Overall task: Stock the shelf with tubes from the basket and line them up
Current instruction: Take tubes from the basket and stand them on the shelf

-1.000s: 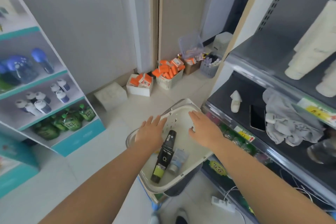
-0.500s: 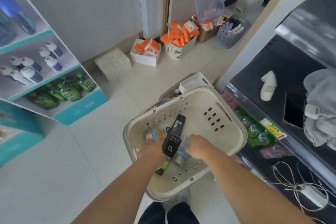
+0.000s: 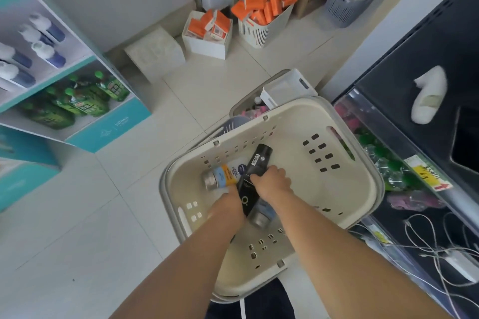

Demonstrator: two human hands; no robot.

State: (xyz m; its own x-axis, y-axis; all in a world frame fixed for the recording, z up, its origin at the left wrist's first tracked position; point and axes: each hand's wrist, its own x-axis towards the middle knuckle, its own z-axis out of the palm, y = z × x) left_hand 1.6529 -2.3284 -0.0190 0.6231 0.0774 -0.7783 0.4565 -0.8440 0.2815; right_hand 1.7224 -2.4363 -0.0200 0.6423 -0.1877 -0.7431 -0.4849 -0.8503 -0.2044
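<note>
Since the black tube (image 3: 253, 163) lies in the cream basket (image 3: 363, 189), its long axis slanting from near-left to far-right with the cap end pointing away from the person, stocking looks barely begun. The right hand (image 3: 272, 181) curls its fingers over the tube's middle. The left hand (image 3: 228, 204) sits at its near end, and whether it grips is hidden. A white-and-orange tube (image 3: 224, 176) beside it and a silver-capped tube (image 3: 260, 216) beneath it also wait. On the dark shelf (image 3: 388, 90), one white tube (image 3: 427, 97) lies unaligned.
</note>
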